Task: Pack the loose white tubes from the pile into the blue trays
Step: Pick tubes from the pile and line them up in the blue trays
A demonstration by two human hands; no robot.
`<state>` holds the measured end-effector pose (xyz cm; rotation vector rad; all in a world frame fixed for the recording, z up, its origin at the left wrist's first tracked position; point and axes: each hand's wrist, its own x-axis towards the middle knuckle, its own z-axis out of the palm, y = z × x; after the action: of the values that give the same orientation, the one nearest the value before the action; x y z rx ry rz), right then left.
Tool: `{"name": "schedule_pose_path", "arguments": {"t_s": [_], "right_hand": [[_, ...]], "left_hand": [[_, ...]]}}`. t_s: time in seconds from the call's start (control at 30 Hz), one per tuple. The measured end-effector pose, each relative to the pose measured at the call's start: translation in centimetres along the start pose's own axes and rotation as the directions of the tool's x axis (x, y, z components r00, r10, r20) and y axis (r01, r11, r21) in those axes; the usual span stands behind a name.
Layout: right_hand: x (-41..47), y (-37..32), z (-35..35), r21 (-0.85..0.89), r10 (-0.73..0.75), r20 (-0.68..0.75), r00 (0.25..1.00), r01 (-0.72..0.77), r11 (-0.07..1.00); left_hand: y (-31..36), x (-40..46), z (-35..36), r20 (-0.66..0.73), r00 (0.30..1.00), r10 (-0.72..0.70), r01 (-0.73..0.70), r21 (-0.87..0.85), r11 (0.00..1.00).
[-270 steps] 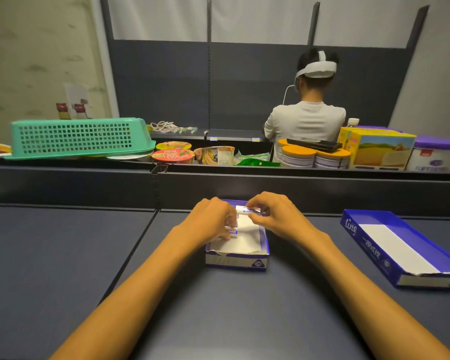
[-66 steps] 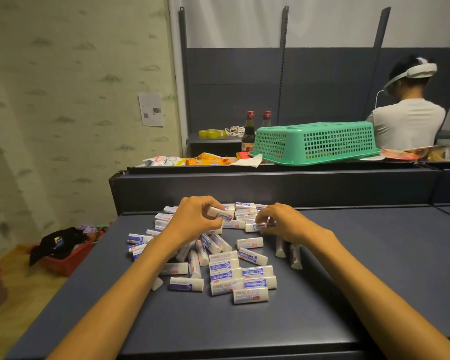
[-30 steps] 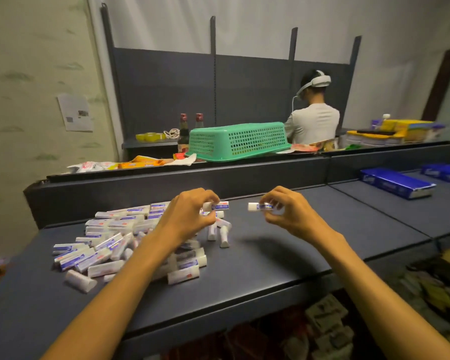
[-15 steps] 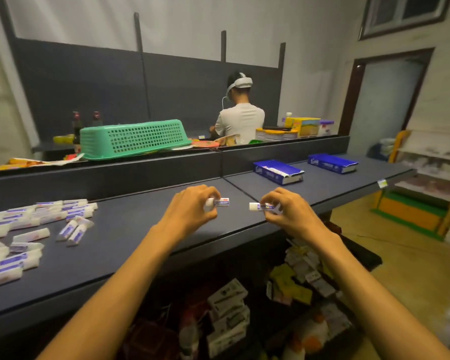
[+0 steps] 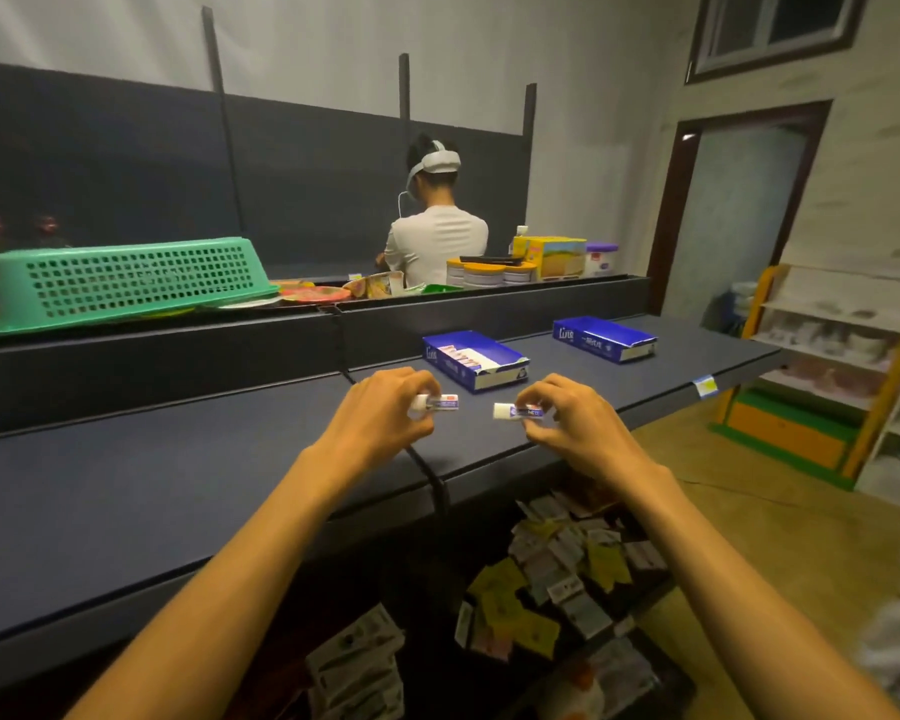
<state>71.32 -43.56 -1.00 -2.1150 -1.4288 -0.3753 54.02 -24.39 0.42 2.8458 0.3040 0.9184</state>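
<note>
My left hand (image 5: 380, 413) pinches a small white tube (image 5: 440, 402) with a blue label and red end, held level above the dark shelf top. My right hand (image 5: 567, 423) pinches a second white tube (image 5: 515, 411) the same way. Just beyond them sits a blue tray (image 5: 481, 374) holding a row of several tubes along its left side. A second blue tray (image 5: 601, 340) lies farther right on the same shelf. The pile of loose tubes is out of view to the left.
The dark shelf top (image 5: 178, 475) runs left to right, with a seam under my hands. A green basket (image 5: 126, 283) lies upside down on the ledge behind. A person in white (image 5: 435, 241) stands beyond with their back turned. Packets fill the lower shelf (image 5: 557, 574).
My view has swung right, away from the tube pile. Both hands carry their tubes toward the near blue tray, which now lies just beyond my fingers.
</note>
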Motion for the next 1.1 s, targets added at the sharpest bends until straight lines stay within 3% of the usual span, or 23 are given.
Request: {"name": "schedule_pose_path", "arguments": {"t_s": [0.3, 0.7, 1.1], "right_hand": [[8.0, 9.6, -0.2, -0.006, -0.034, 0.036, 0.999, 0.034, 0.999], [18.0, 15.8, 2.7, 0.132, -0.18, 0.153, 0.972, 0.161, 0.978], [24.5, 17.2, 6.4, 0.295, -0.427, 0.381, 0.82, 0.33, 0.897]], "left_hand": [[-1.0, 9.3, 5.2, -0.038, 0.994, -0.099, 0.1, 0.001, 0.995], [-3.3, 15.4, 9.6, -0.033, 0.957, -0.289, 0.29, 0.1, 0.952], [-2.8, 16.1, 11.6, -0.111, 0.861, -0.497, 0.509, 0.17, 0.844]]}}
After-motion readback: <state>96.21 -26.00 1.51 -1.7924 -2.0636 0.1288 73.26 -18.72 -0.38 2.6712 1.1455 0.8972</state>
